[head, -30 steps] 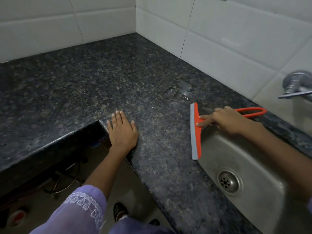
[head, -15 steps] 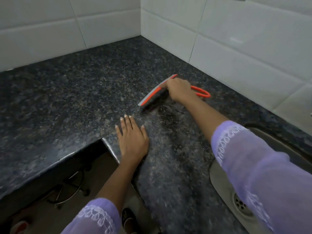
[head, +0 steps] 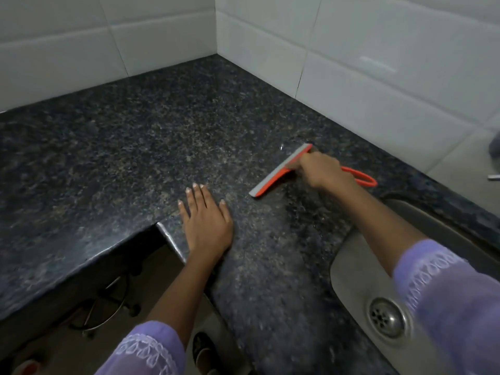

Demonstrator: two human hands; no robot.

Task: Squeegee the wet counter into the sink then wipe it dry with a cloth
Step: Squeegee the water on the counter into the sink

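An orange squeegee [head: 278,171] with a grey rubber blade lies blade-down on the dark speckled granite counter [head: 135,147]. My right hand [head: 322,171] grips it where the loop handle meets the blade, left of the steel sink [head: 351,266]. The orange loop handle sticks out behind my wrist. My left hand [head: 207,223] rests flat on the counter at its inner corner, fingers straight. No cloth is in view.
White tiled walls [head: 378,63] close the counter at the back and right. The sink drain [head: 387,319] shows at lower right, partly under my purple sleeve. A tap tip [head: 492,177] peeks in at the right edge. Below the counter's cut-out lies the floor with a wire stand [head: 108,307].
My right hand carried the squeegee from the sink's edge out onto the counter toward the corner, and it now sits partway back toward the sink. My left hand stayed flat.
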